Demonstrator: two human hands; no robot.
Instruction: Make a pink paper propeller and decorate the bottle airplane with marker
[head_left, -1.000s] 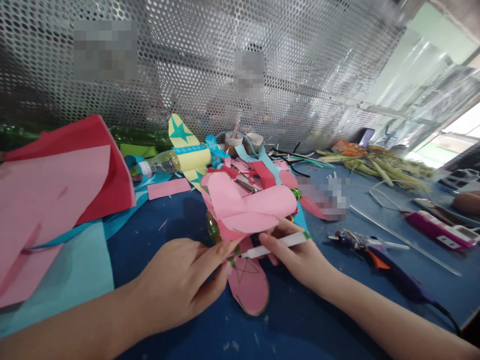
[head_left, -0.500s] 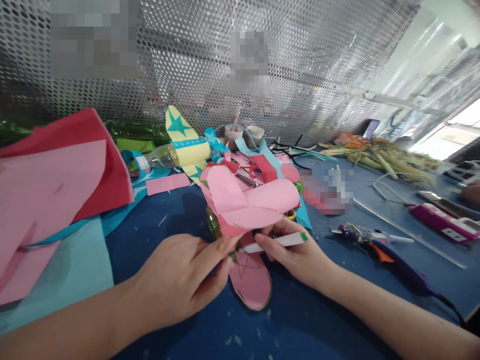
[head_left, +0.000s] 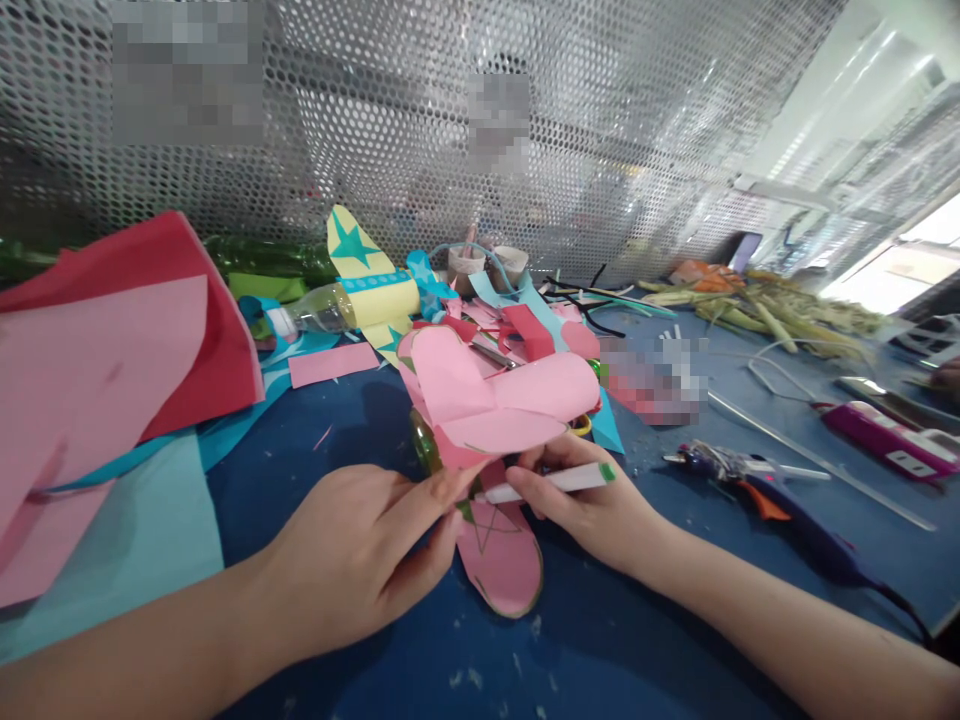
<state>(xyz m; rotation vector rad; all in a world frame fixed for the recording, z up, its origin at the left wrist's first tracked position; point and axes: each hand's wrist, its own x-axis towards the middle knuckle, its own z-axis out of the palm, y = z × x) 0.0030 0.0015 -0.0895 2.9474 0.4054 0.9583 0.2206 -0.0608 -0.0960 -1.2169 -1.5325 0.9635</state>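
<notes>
My left hand (head_left: pixel 382 550) pinches the edge of a pink paper airplane (head_left: pixel 480 395), thumb and fingers pressed together at its middle. A green glass-like bottle end (head_left: pixel 425 443) shows beneath the paper. My right hand (head_left: pixel 577 500) is closed on a white marker (head_left: pixel 559 482) with a green end, its tip pointing left toward the plane's lower wing. That rounded wing (head_left: pixel 502 565) has a drawn star outline and a dark green edge. The marker's very tip lies by my left fingers, and whether it touches the paper I cannot tell.
A yellow bottle plane (head_left: pixel 382 297) with teal stars lies behind. Pink and red sheets (head_left: pixel 172 340) cover the left. Paper scraps and scissors (head_left: pixel 495 353) lie at the middle. A glue gun (head_left: pixel 772 500), a purple power strip (head_left: pixel 885 440) and dry husks (head_left: pixel 780 315) are on the right.
The view has shifted very slightly. Both hands stay in nearly the same place, with the marker still at the lower wing.
</notes>
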